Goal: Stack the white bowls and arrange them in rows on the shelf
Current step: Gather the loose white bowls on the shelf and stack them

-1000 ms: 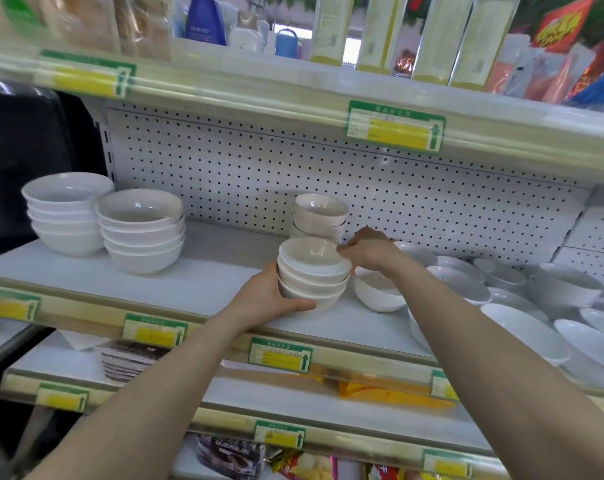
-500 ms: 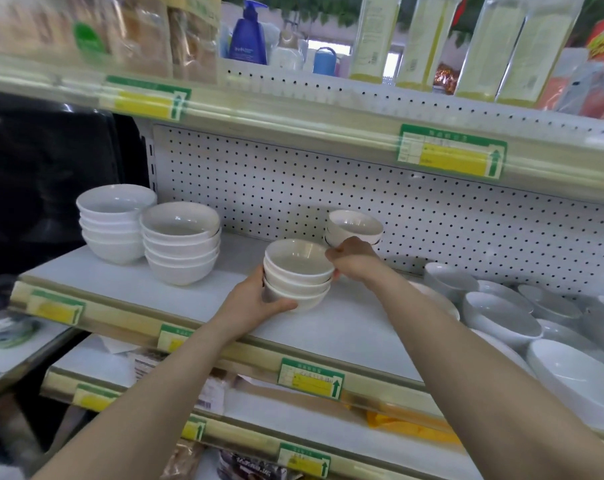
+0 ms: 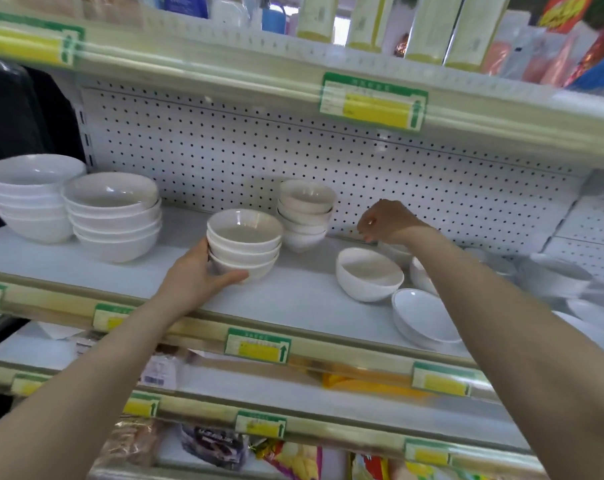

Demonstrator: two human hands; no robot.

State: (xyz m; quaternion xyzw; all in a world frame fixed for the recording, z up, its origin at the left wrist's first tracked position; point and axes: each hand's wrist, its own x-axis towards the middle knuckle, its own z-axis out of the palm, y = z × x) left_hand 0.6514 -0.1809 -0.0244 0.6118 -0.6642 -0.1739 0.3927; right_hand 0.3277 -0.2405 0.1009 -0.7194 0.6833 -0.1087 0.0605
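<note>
Left grip curls round my three-bowl stack on the shelf; right grip hangs loosely curled, near a loose bowl.

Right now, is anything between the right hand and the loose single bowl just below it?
Nothing visible. The right hand hangs above and slightly behind the loose bowl, with only open air between them. The left hand grips the three-bowl stack off to the side, clear of that path.
</note>
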